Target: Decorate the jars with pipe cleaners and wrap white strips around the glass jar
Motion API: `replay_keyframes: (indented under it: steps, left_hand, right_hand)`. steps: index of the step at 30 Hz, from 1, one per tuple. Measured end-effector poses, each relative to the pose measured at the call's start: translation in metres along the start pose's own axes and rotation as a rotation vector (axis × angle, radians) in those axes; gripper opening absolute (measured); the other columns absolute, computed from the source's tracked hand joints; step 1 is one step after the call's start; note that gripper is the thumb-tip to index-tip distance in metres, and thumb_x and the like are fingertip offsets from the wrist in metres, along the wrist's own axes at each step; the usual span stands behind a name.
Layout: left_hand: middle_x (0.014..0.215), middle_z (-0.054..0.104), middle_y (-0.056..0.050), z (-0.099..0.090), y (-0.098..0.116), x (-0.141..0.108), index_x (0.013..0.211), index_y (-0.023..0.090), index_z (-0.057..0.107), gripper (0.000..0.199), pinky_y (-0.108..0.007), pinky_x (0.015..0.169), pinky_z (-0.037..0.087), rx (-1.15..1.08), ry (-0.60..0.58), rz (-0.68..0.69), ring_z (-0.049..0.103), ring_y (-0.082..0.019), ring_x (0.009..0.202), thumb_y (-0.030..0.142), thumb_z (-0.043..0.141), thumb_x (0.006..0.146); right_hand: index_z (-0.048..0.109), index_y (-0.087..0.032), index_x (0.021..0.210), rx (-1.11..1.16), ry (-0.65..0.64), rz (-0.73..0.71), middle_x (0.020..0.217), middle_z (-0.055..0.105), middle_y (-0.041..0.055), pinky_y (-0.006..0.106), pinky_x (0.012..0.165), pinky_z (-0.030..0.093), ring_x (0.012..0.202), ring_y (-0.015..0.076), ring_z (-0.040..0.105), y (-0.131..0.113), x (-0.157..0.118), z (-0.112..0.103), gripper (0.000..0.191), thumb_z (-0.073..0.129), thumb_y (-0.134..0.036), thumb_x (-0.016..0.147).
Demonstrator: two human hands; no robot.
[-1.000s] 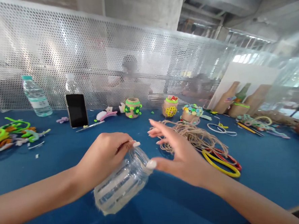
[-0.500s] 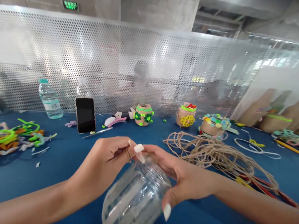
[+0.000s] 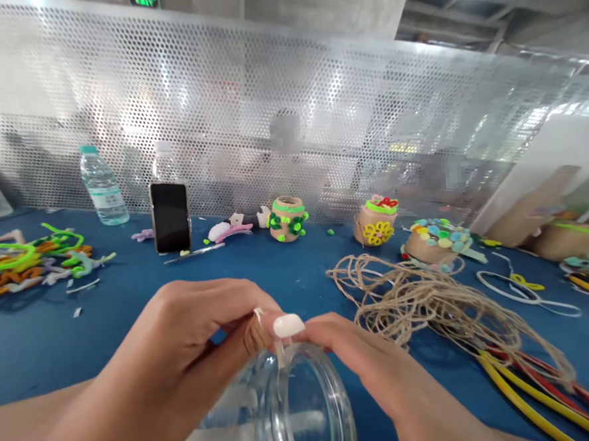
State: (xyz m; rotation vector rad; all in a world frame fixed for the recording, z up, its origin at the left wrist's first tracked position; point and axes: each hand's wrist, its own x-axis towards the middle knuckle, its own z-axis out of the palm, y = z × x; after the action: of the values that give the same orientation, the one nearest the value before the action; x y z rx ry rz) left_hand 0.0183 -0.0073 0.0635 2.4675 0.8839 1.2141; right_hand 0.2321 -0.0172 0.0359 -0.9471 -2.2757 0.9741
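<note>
Drawn lower and nearer the camera since the earlier frame: clear plastic jar [image 3: 266,415], cut off by the bottom edge of the head view, held on its side over the blue table [image 3: 83,353], thick round rim turned toward the right.

Head view, hands. Left hand [image 3: 172,341]: fingers curled and clenched on the jar's upper edge. Right hand [image 3: 368,369]: fingers curved over the same edge, grasping, tips meeting those of the left hand. Long white nail [image 3: 288,325] resting just above the jar. Thin pale sliver [image 3: 257,314] pinched among the fingertips; material too small to tell.

Head view, surroundings. Jute twine [image 3: 419,306] loosely heaped just right of the right hand, over yellow and red tubing [image 3: 529,386]. Pipe cleaners [image 3: 27,257] piled at far left. Along the far edge: black phone [image 3: 169,217] propped upright, water bottle [image 3: 101,186], and twine-wrapped jar [image 3: 288,219] decorated with green shapes, all before a perforated metal screen [image 3: 287,94].

Caution: smooth, curved plastic offers poor friction, so slackened fingers could let the jar slip and drop to the table. Long nails could catch and tear the sliver. A careless sweep of the right hand could snag the twine and tangle it in the tubing.
</note>
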Motion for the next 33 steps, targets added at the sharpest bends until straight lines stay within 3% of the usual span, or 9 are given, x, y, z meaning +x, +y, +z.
replay_keyframes:
  steps: [3, 7, 11, 13, 15, 18, 21, 26, 33]
  left_hand:
    - [0.064, 0.066, 0.009, -0.002, 0.003, -0.003, 0.072, 0.024, 0.066, 0.027, -0.004, 0.054, 0.046, 0.005, 0.005, 0.030, 0.061, -0.002, 0.053, 0.023, 0.049, 0.094]
    - [0.063, 0.067, 0.008, -0.002, 0.005, -0.005, 0.071, 0.022, 0.066, 0.027, -0.005, 0.055, 0.047, -0.011, 0.022, -0.005, 0.062, -0.002, 0.054, 0.020, 0.050, 0.092]
    - [0.059, 0.067, 0.007, 0.001, 0.005, -0.005, 0.066, 0.021, 0.064, 0.031, -0.005, 0.051, 0.046, -0.061, 0.076, -0.050, 0.063, -0.003, 0.051, 0.019, 0.048, 0.092]
    - [0.060, 0.067, 0.006, 0.003, 0.004, -0.007, 0.066, 0.022, 0.063, 0.032, -0.007, 0.050, 0.047, -0.026, 0.103, -0.054, 0.063, -0.004, 0.051, 0.019, 0.045, 0.093]
    - [0.063, 0.066, 0.005, 0.005, 0.004, -0.011, 0.071, 0.023, 0.063, 0.030, -0.011, 0.051, 0.048, 0.022, 0.090, -0.055, 0.062, -0.006, 0.054, 0.019, 0.045, 0.094]
    - [0.070, 0.066, 0.005, 0.006, 0.005, -0.019, 0.078, 0.026, 0.063, 0.024, -0.015, 0.050, 0.047, 0.025, 0.040, -0.053, 0.060, -0.008, 0.058, 0.019, 0.046, 0.093]
    - [0.072, 0.066, 0.005, 0.004, 0.006, -0.022, 0.080, 0.027, 0.064, 0.023, -0.014, 0.048, 0.045, 0.002, 0.026, -0.045, 0.060, -0.007, 0.058, 0.020, 0.047, 0.093]
    - [0.066, 0.066, 0.010, -0.006, 0.007, -0.013, 0.077, 0.027, 0.066, 0.026, -0.007, 0.054, 0.046, -0.019, 0.016, -0.061, 0.061, -0.003, 0.055, 0.023, 0.048, 0.095]
    - [0.062, 0.067, 0.008, -0.012, 0.007, -0.008, 0.070, 0.024, 0.067, 0.031, -0.009, 0.050, 0.046, 0.073, 0.041, -0.072, 0.061, -0.004, 0.052, 0.025, 0.048, 0.094]
  right_hand:
    - [0.052, -0.023, 0.136, -0.043, -0.111, -0.059, 0.132, 0.057, 0.0098, 0.037, 0.103, 0.045, 0.120, 0.0275, 0.055, -0.010, -0.002, -0.009, 0.074, 0.077, -0.043, 0.070]
    - [0.042, -0.029, 0.143, -0.049, -0.282, -0.037, 0.139, 0.052, 0.0057, 0.034, 0.106, 0.042, 0.127, 0.0225, 0.051, -0.024, 0.003, -0.040, 0.070, 0.071, -0.034, 0.080]
    - [0.030, -0.026, 0.149, -0.042, -0.415, -0.053, 0.149, 0.040, 0.0068, 0.038, 0.113, 0.034, 0.136, 0.0234, 0.039, -0.015, 0.006, -0.049, 0.081, 0.071, -0.031, 0.080]
    - [0.031, -0.024, 0.149, -0.041, -0.393, -0.017, 0.153, 0.032, 0.0078, 0.042, 0.115, 0.030, 0.140, 0.0279, 0.032, -0.005, 0.005, -0.040, 0.086, 0.075, -0.036, 0.075]
    - [0.035, -0.023, 0.147, -0.039, -0.250, 0.003, 0.153, 0.030, 0.0101, 0.045, 0.113, 0.033, 0.139, 0.0328, 0.032, 0.004, 0.001, -0.023, 0.088, 0.077, -0.039, 0.072]
    - [0.042, -0.022, 0.142, -0.043, 0.006, 0.023, 0.143, 0.043, 0.0139, 0.042, 0.102, 0.046, 0.126, 0.0337, 0.047, 0.005, -0.006, 0.002, 0.077, 0.074, -0.035, 0.074]
    - [0.051, -0.023, 0.129, -0.008, 0.082, 0.089, 0.123, 0.058, 0.0112, 0.039, 0.094, 0.051, 0.109, 0.0288, 0.058, -0.007, -0.012, 0.008, 0.064, 0.076, -0.033, 0.071]
    - [0.056, -0.025, 0.111, 0.135, -0.050, 0.216, 0.103, 0.066, 0.0040, 0.032, 0.080, 0.055, 0.093, 0.0218, 0.064, -0.027, -0.006, -0.010, 0.046, 0.076, -0.029, 0.069]
    - [0.053, -0.027, 0.124, 0.205, -0.210, 0.169, 0.122, 0.060, 0.0042, 0.034, 0.095, 0.051, 0.113, 0.0221, 0.058, -0.021, 0.001, -0.027, 0.057, 0.075, -0.024, 0.071]
